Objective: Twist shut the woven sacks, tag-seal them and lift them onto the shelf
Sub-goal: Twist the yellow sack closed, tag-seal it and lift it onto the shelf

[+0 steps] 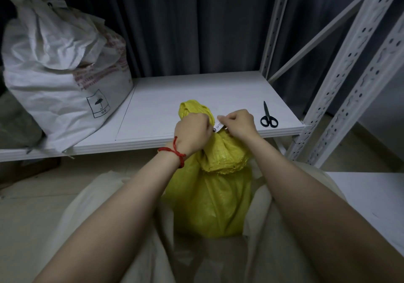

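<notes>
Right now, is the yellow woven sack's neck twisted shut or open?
Shut. The yellow woven sack is bunched tight at its neck in the left hand; the right hand pinches a white tag.

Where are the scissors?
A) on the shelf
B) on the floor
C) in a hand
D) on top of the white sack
A: the scissors lie flat on the shelf, to the right of the yellow sack.
</notes>
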